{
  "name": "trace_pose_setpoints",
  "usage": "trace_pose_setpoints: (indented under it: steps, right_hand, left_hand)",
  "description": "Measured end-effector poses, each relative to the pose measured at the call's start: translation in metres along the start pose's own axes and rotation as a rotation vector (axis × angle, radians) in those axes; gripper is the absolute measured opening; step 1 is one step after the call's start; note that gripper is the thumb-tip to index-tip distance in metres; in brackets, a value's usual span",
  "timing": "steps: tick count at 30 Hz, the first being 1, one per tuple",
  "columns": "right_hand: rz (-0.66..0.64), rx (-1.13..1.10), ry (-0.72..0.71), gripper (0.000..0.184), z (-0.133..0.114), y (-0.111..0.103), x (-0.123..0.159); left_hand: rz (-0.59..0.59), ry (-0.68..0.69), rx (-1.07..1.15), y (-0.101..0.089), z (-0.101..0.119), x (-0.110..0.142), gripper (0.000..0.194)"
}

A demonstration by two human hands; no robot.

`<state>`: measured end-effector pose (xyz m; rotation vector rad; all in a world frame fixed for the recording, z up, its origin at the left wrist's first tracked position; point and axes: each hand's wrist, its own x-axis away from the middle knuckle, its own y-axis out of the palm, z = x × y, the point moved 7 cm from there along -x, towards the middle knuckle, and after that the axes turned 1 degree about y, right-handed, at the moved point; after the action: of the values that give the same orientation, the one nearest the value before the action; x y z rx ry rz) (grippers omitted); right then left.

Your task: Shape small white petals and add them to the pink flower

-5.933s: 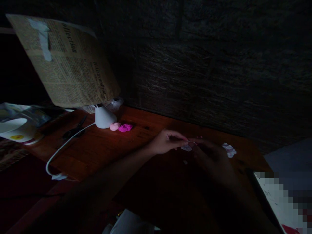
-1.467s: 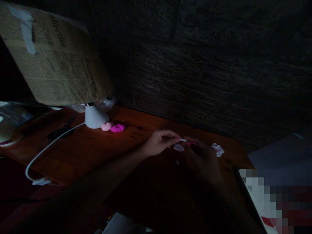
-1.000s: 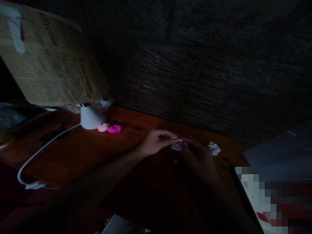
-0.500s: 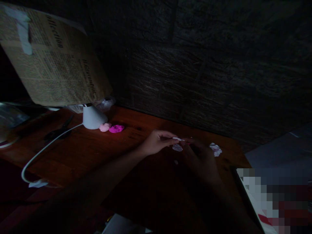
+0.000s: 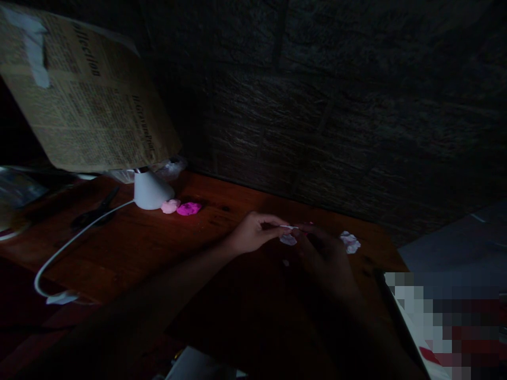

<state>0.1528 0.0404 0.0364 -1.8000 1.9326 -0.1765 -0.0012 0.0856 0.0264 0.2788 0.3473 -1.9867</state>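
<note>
Pinches a thin white piece just right of the frame's centre, thumb against forefinger of the left hand. Meets the piece from the other side with the bunched fingertips of the right hand, deep in shadow; cannot tell whether nipping the far end or only touching it. Lies, by its long axis, nearly level across the frame between the two sets of fingertips, so about equally near to both hands. Just below the fingers, shows as a flat pale piece, partly covered, with a tiny pale scrap lower down. Beyond the right hand, towards the right of the frame, lies as a crumpled pale piece on the wooden tabletop. Left of centre, rests as a light pink lump touching a magenta lump, both by the lamp base. Behind that base, glints as clear plastic; cannot tell what, if anything, is inside. Farther left, lies as dark scissors. At the left edge, shows only as a cut-off cup, contents out of sight.
</note>
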Motion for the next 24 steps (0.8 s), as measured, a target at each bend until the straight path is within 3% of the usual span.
trace_pose_setpoints:
  steps: [12,24]
  right_hand:
    - [-0.017,-0.064,0.028,0.035,0.0028,0.0004,-0.0011]
    - [-0.025,-0.027,-0.036,0.030,-0.0047,-0.0049,-0.0007]
  left_hand:
    - [-0.024,-0.048,0.069,0.0018,-0.0056,-0.0004,0.032]
    - [-0.044,-0.030,-0.005,0.0023,-0.0026,0.0001,0.027]
